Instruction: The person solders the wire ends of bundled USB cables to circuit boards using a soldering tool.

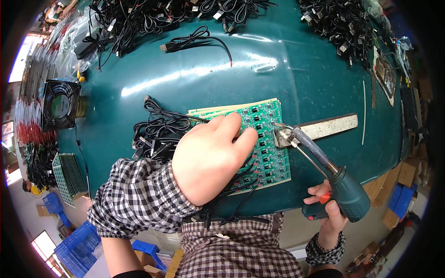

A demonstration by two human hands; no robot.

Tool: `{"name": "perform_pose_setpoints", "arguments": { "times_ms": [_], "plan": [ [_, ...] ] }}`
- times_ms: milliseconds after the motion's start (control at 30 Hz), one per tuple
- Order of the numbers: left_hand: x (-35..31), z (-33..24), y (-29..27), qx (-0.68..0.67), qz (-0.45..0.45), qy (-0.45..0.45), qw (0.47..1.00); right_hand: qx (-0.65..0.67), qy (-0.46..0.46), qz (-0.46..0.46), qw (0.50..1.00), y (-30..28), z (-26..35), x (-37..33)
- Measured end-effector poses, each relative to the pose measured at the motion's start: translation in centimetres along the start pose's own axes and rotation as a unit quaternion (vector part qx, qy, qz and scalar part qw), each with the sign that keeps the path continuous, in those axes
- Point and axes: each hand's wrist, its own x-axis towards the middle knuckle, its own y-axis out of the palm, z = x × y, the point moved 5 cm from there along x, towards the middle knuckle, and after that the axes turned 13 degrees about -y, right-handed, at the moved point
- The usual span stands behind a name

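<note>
My right hand [330, 204] is wrapped round the dark green handle of a soldering gun [352, 194], a finger at its orange trigger. The gun's metal tube and thin solder guide reach left to the edge of a green circuit board panel [273, 162], with the tip close to the upper right part of the board. Over the panel's left half, my left hand [213, 153] is closed with its fingers bent down. Its fingertips and whatever they pinch are hidden. Black cables [162, 120] lie bundled beside that hand, and several more come out under it along the panel's lower left.
A flat metal bar [329, 127] lies right of the panel. Heaps of black cables [134, 18] fill the table's far side, with one loose cable [185, 42] in front. At the left stand a small fan [60, 105] and a stack of boards [69, 178].
</note>
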Motion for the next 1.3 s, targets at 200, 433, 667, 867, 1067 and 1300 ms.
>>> {"name": "perform_pose_setpoints", "arguments": {
  "times_ms": [200,433,667,867,1067,1300],
  "plan": [
    [0.1,1.1,1.1,-0.104,0.025,-0.051,0.993,0.008,-0.008,-0.008,1.0,-0.4,0.1,0.2],
    [-0.3,1.0,1.5,-0.153,0.046,-0.173,0.972,0.024,-0.012,-0.007,1.0,-0.6,-0.2,0.4],
    [-0.5,1.1,1.3,-0.148,0.026,-0.16,0.976,0.045,-0.013,-0.002,0.999,-0.6,-0.4,0.5],
    [-0.1,1.2,1.1,-0.199,0.03,-0.123,0.972,0.053,-0.008,-0.009,0.999,-0.8,-0.7,0.6],
    [-0.5,0.9,1.0,-0.146,0.016,-0.09,0.985,0.056,-0.002,-0.013,0.998,-0.6,-0.5,0.4],
    [-0.4,0.9,1.7,-0.131,-0.013,-0.119,0.984,0.057,-0.005,-0.007,0.998,-0.6,-0.6,0.5]
  ]
}}
